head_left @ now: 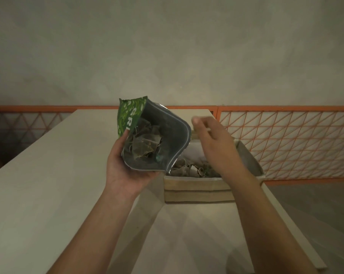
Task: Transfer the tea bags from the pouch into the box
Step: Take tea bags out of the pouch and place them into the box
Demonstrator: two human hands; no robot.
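My left hand (125, 165) grips a green foil pouch (131, 117) from below, its mouth tilted open toward me. Several tea bags (147, 145) with strings lie inside its silver lining. A pale wooden box (198, 191) stands on the table just right of the pouch, lid open, with several tea bags (189, 169) inside. My right hand (212, 141) hovers above the box beside the pouch's mouth, fingers relaxed and blurred, holding nothing I can see. It hides part of the box's inside.
The pale table (48, 184) stretches left and toward me. Its right edge runs close to the box. An orange lattice railing (285, 139) stands behind and to the right, with a grey wall above.
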